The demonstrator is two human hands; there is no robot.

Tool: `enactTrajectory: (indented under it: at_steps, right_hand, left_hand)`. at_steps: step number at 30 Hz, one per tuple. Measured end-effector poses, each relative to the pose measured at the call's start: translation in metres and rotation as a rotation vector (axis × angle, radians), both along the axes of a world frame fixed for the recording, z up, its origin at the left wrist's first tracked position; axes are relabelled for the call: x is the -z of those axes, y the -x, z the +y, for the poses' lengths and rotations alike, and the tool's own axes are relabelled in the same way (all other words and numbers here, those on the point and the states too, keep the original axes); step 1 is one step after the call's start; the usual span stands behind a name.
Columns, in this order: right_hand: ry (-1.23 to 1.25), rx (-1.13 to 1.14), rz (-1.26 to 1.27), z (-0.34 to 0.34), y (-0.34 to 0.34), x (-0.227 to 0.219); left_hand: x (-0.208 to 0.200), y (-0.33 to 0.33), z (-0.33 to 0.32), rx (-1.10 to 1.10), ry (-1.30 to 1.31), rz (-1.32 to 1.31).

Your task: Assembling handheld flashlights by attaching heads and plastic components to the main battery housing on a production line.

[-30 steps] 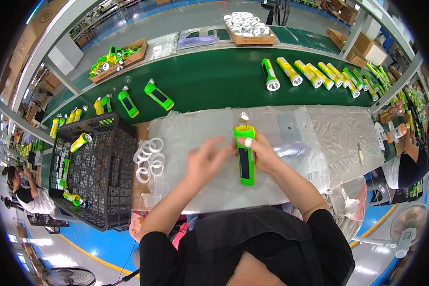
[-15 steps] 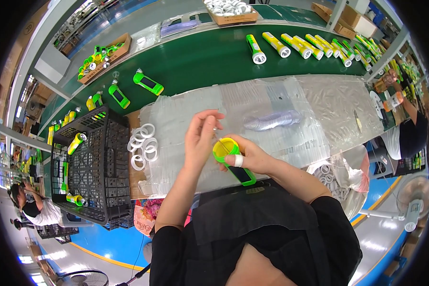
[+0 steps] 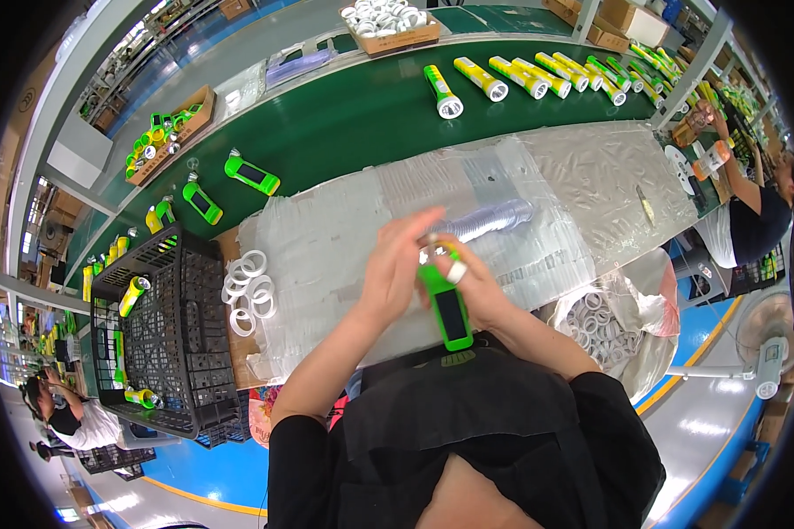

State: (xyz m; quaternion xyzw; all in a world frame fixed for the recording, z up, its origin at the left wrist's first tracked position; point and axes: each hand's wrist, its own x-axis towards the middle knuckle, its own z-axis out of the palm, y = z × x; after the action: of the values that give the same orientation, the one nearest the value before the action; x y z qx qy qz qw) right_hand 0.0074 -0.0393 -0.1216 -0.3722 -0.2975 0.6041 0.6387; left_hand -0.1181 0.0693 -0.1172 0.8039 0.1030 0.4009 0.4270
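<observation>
In front of my apron is a green flashlight body (image 3: 451,315) with a dark panel along its side. My right hand (image 3: 475,280), a white band round one finger, is closed around its head end. Something shiny, like a reflector, shows at the head, though blur hides how it sits. My left hand (image 3: 397,264) has its fingers stretched out along the other side of the head, slightly smeared by motion. Just beyond the hands lies a row of nested clear lenses (image 3: 494,217). White rings (image 3: 254,286) are heaped left of my left forearm.
A black crate (image 3: 176,335) with several flashlights stands at left. Green flashlights (image 3: 251,174) lie on the green belt (image 3: 344,123), with finished-looking yellow-green flashlights (image 3: 481,79) farther right. A bag of white rings (image 3: 595,331) hangs at right. A co-worker (image 3: 759,203) sits beyond it.
My left hand has gone from pinched fingers above the flashlight's head to stretched fingers against it. The yellow opening of the head is now covered. The flashlight stands more upright in the view.
</observation>
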Motion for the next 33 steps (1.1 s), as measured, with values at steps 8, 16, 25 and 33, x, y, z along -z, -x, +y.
enactTrajectory:
  at_steps: [8, 16, 25, 33]
  right_hand:
    - [0.012, 0.185, -0.051, -0.020, -0.040, 0.006]
    - [0.043, 0.041, -0.039, -0.011, -0.031, -0.006]
    - [-0.081, -0.238, -0.210, 0.025, 0.007, -0.011]
    - [-0.092, -0.413, -0.128, 0.060, 0.039, -0.005]
  left_hand:
    - [0.063, -0.032, 0.043, -0.175, -0.305, 0.398]
    - [0.023, -0.002, 0.028, -0.130, 0.070, 0.171]
    - [-0.003, 0.044, -0.002, -0.151, -0.256, 0.066]
    - [0.007, 0.067, 0.006, -0.278, -0.195, -0.033]
